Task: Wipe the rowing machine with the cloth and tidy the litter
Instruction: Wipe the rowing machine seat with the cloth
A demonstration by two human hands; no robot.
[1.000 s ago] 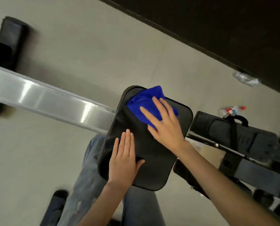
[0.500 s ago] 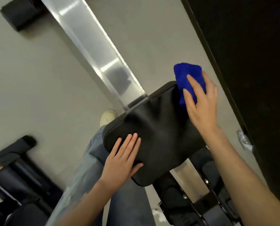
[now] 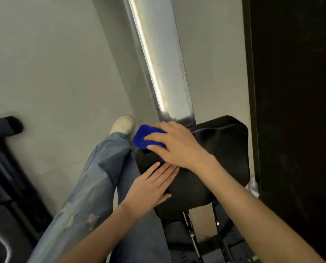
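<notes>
Both flat: right hand (image 3: 177, 147) presses cloth (image 3: 142, 138), left hand (image 3: 148, 188) touches seat (image 3: 224, 149)

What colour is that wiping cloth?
Bright blue; the cloth shows best in the head view, under the right hand.

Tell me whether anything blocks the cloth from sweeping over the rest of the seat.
Only the left hand: it rests flat on the seat's near left corner, right beside the blue cloth that the right hand presses there. A sweep toward that corner would meet it. The seat's right part looks bare.
</notes>
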